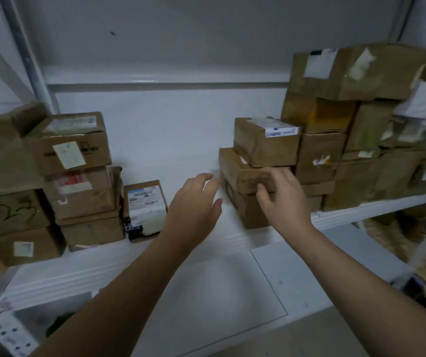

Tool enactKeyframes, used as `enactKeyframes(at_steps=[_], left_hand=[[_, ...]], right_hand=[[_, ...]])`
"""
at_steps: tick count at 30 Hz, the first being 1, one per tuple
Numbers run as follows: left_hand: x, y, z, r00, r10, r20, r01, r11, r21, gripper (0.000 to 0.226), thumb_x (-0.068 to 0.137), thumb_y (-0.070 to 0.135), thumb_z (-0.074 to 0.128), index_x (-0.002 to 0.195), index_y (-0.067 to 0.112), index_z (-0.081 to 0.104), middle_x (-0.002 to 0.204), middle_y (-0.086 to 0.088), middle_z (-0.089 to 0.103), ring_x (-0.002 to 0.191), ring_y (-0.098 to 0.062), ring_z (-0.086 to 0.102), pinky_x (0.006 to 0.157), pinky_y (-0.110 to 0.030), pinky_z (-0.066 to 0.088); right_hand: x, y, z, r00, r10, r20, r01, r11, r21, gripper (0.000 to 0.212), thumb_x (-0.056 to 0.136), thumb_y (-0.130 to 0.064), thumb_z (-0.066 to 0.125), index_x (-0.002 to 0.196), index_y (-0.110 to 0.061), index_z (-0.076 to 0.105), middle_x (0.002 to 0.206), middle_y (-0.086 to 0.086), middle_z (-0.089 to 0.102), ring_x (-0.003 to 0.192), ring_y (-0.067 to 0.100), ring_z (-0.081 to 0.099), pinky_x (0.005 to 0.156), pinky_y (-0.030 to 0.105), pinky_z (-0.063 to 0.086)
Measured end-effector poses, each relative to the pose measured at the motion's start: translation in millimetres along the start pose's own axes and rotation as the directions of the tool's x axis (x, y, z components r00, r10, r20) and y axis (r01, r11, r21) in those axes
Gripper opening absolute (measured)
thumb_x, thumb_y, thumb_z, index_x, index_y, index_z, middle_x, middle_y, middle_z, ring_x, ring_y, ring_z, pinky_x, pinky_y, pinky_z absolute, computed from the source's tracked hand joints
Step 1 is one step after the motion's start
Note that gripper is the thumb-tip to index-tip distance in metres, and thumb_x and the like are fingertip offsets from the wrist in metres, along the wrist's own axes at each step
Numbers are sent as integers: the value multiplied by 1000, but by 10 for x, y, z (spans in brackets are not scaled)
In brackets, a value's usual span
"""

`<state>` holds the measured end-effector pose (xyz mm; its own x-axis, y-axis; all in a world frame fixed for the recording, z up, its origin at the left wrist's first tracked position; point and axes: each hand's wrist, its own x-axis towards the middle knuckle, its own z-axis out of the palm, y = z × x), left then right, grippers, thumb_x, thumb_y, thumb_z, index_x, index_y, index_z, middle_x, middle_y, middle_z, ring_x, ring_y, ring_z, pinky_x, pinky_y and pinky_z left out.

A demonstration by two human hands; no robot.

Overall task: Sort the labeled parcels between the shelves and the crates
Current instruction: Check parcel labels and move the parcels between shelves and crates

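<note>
White shelf (222, 238) runs across mid-frame. Tall pile of cardboard parcels (348, 119) at right, a lower pile (72, 176) at left, bare gap between.

At the gap's right edge, right of centre, a short stack of three. Middle one is the flat parcel (242, 173), the likely pick. It rests on a lower box (250, 212) and carries a small labelled box (263, 143) on top.

Right hand (284, 199): already on the flat parcel, fingers curled against its front face near the bottom edge. It looks like a grip.

Left hand (193, 204): empty, fingers spread and relaxed, just left of the parcel's near left corner, not touching.

Key relation: the parcel lies ahead and to the right of both hands, and the right hand is the nearer. Its broad face is turned toward the person. Depth into the shelf is hidden by the box on top, so the long axis is uncertain. Judgement: the left hand needs the free left end, and the top box may slide when the parcel is drawn forward.
</note>
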<state>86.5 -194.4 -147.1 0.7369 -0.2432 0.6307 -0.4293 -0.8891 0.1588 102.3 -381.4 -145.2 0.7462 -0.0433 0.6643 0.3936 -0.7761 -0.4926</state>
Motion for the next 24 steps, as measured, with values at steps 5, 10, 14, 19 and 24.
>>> enactKeyframes(at_steps=[5,10,14,19,24], left_hand=[[644,400,165,996,39,-82,-45,997,-70,49,88,20,57,135,13,45,139,-9,43,121,-28,44,93,-38,42],[1273,589,342,999,10,-51,-7,999,49,68,90,34,58,147,23,24,155,-9,15,132,-30,32,97,-43,41],[1469,560,469,993,-99,71,98,995,18,65,90,41,57,146,27,27,155,-6,17,132,-30,36,99,-42,41],[1369,602,585,985,-170,-17,166,978,-129,60,90,34,60,143,23,34,154,-5,21,132,-27,39,103,-38,38],[1285,668,589,978,-145,-149,117,976,-184,55,88,23,65,138,16,42,150,-3,28,130,-23,41,102,-30,36]], right_hand=[[289,339,-323,1000,22,9,-22,1000,13,37,90,-19,57,127,-16,54,129,4,49,119,21,46,93,24,35],[611,581,-468,998,35,57,-37,999,36,45,90,-22,58,133,-17,49,135,3,44,124,19,41,96,21,28],[819,695,-498,996,43,81,-52,993,110,46,90,-23,57,134,-18,47,133,3,44,124,20,42,101,29,35],[949,771,-502,997,39,67,-49,985,167,51,92,-30,55,139,-16,44,135,2,47,120,20,47,101,40,43],[985,808,-498,996,-2,89,-19,972,234,53,94,-34,55,142,-16,42,136,3,52,123,21,48,102,45,43]])
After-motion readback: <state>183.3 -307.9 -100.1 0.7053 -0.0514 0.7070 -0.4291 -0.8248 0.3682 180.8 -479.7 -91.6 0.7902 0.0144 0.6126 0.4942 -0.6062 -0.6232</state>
